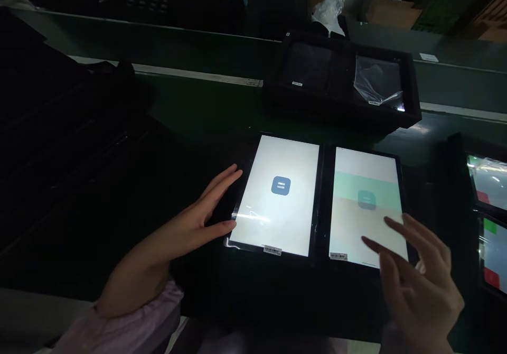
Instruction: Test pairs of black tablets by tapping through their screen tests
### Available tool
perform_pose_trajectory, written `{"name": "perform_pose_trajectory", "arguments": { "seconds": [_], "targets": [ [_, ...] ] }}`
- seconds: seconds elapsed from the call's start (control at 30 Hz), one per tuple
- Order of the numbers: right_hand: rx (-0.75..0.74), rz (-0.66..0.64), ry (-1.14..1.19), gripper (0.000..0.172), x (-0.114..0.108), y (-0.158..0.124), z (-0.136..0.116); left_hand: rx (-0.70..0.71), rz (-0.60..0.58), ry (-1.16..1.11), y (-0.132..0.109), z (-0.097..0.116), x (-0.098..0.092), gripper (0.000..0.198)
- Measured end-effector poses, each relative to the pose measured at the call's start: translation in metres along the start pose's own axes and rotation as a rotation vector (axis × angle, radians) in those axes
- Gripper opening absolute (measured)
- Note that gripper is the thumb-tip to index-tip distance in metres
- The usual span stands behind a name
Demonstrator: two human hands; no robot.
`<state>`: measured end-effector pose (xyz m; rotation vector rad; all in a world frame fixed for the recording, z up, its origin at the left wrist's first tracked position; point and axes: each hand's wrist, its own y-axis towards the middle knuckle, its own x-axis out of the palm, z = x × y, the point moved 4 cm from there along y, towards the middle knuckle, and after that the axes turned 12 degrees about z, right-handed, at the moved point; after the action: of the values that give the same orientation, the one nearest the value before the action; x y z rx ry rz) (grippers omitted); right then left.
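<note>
Two lit tablets lie side by side on the dark table. The left tablet point(277, 211) shows a white screen with a blue icon and has a barcode label at its lower edge. My left hand point(202, 211) is open at its left edge, thumb touching or nearly touching the rim. The right tablet point(356, 227) shows a pale screen with a green band and a faded icon, with a label at its lower left corner. Above its lower right part is my right hand point(423, 275), fingers apart and holding nothing; whether a fingertip touches the glass I cannot tell.
Behind the tablets stands a black foam tray point(340, 92) with two dark tablets, one under loose clear film point(378, 79). More lit tablets point(495, 243) lie at the right edge. Crumpled plastic point(328, 13) and cardboard boxes point(390, 13) are at the back. Dark stacked material point(59, 148) fills the left.
</note>
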<state>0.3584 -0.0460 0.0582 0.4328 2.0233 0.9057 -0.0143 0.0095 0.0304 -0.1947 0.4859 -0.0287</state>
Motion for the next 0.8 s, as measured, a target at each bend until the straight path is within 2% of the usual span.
{"name": "perform_pose_trajectory", "arguments": {
  "seconds": [0.07, 0.13, 0.2, 0.23, 0.37, 0.57, 0.63, 0.8],
  "targets": [
    [0.105, 0.039, -0.060, 0.026, -0.006, 0.005, 0.014, -0.013, 0.143, -0.111, 0.007, 0.004, 0.003, 0.070],
    [0.210, 0.057, -0.104, 0.025, -0.009, 0.010, 0.030, -0.018, 0.365, -0.249, 0.019, 0.010, 0.006, 0.052],
    [0.266, 0.048, -0.147, 0.031, -0.010, 0.015, 0.043, -0.011, 0.550, -0.385, 0.031, 0.018, 0.012, 0.035],
    [0.268, 0.040, -0.170, 0.035, -0.008, 0.017, 0.048, -0.014, 0.596, -0.438, 0.037, 0.021, 0.016, 0.029],
    [0.203, -0.004, -0.224, 0.039, 0.003, 0.019, 0.058, -0.039, 0.618, -0.523, 0.050, 0.025, 0.027, 0.022],
    [0.145, -0.058, -0.225, 0.033, 0.017, 0.018, 0.061, 0.009, 0.644, -0.565, 0.047, 0.017, 0.024, 0.017],
    [0.138, -0.076, -0.226, 0.032, 0.017, 0.019, 0.063, 0.004, 0.636, -0.562, 0.047, 0.018, 0.025, 0.017],
    [0.213, 0.003, -0.293, 0.036, 0.008, 0.021, 0.070, 0.004, 0.636, -0.546, 0.047, 0.020, 0.025, 0.018]
  ]
}}
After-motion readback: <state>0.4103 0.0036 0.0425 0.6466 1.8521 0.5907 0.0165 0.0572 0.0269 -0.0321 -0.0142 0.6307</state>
